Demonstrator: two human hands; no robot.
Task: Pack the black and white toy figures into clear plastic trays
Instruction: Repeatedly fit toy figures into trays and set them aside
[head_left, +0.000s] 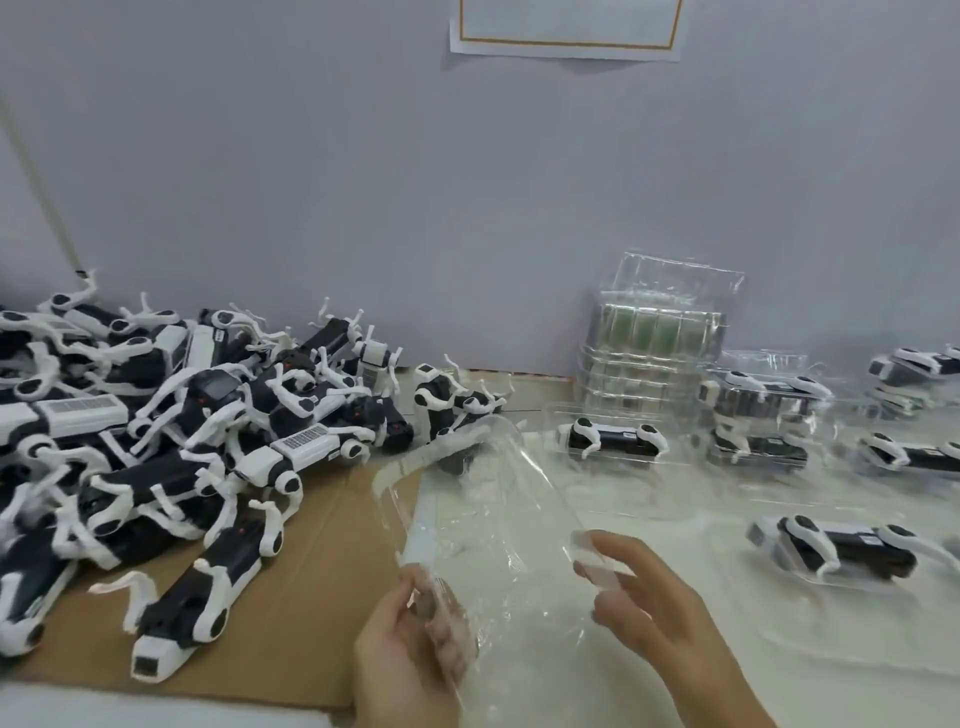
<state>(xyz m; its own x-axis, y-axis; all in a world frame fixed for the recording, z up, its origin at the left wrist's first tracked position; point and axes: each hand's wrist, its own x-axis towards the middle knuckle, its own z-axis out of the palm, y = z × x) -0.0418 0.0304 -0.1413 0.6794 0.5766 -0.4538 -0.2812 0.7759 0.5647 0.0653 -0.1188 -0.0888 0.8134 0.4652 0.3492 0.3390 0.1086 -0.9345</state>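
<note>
Gripping clear tray (478, 519) with left hand (410, 660), right hand (660, 618).

You see both your hands bare at the bottom of the frame. Your left hand (402, 657) shows at lower centre, cut off at the wrist by the frame edge. Your right hand (660, 608) shows at lower right, with a bare forearm (727, 696) behind it. Your fingers (639, 564) look slim; blur hides the nails.
</note>
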